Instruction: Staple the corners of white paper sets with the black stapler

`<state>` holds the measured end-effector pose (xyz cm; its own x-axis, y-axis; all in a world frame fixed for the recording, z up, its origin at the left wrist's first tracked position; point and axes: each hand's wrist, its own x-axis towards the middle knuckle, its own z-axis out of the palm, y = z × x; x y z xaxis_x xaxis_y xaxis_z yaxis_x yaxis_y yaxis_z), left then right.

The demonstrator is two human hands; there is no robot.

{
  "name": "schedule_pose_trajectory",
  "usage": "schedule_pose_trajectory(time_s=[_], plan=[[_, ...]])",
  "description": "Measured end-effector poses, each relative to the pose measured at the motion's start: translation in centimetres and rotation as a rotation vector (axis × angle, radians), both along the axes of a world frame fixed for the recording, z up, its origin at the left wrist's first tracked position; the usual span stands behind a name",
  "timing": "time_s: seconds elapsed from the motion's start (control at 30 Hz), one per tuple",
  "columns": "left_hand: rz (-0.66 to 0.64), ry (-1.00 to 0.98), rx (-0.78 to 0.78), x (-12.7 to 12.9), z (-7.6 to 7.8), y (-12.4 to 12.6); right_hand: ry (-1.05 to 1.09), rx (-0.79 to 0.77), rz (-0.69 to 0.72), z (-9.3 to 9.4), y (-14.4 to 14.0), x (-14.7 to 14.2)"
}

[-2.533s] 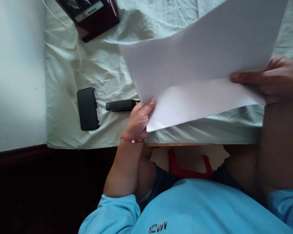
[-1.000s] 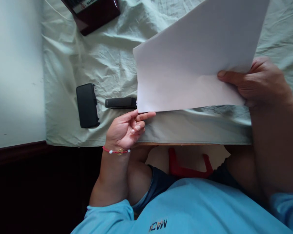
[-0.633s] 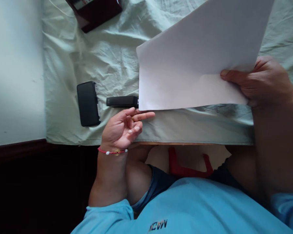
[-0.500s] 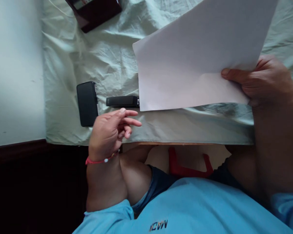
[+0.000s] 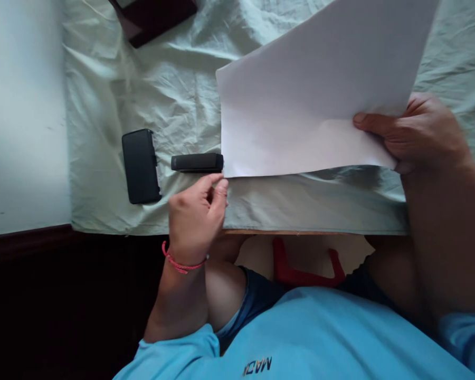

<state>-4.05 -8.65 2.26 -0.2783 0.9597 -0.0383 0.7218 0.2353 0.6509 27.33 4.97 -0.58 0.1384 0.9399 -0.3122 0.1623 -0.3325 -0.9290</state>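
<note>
White paper point(image 5: 301, 100) slants up over the table, its near edge almost level. My right hand point(image 5: 423, 132) grips its lower right part, thumb on top and the other fingers mostly hidden beneath. At the lower left corner of the paper, my left hand point(image 5: 200, 211) is closed in a pinch, thumb and forefinger meeting at that corner. Just beyond those fingertips lies a black stapler point(image 5: 196, 162), its right end touching or just under the paper's left edge; which of these, I cannot tell. Whether the paper is one sheet or more does not show.
A black case-like box point(image 5: 141, 167) lies left of the stapler. Farther back stands a dark reddish-brown object point(image 5: 158, 21), cut off by the frame. A wrinkled pale green cloth point(image 5: 103, 105) covers the table, with a wall point(image 5: 24, 116) along its left side.
My left hand has moved right and turned, its loosely spread fingers closing into a pinch at the paper's corner. My right hand and the paper have shifted slightly left.
</note>
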Motion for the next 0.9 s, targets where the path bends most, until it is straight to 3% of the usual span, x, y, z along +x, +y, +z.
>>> schedule_pose_trajectory(time_s=[0.13, 0.2, 0.3, 0.37, 0.6, 0.9], plan=[[0.138, 0.278, 0.506, -0.7, -0.9, 0.3, 0.018, 0.022, 0.032, -0.3, 0.0, -0.1], [0.077, 0.391, 0.633, -1.4, -1.6, 1.0, 0.033, 0.018, 0.020, -0.5, 0.0, -0.1], [-0.117, 0.380, 0.525, -2.6, -2.5, 2.0, 0.036, -0.003, -0.008, -0.5, 0.0, -0.1], [-0.168, 0.305, 0.442, -3.0, -2.7, 2.2, 0.032, -0.011, -0.010, -0.5, 0.0, -0.1], [-0.139, 0.149, 0.351, -2.8, -1.9, 1.7, -0.025, -0.009, 0.041, -0.9, 0.2, 0.4], [-0.144, -0.106, 0.287, -4.4, -3.4, 3.1, -0.011, -0.027, -0.015, -0.7, 0.1, 0.3]])
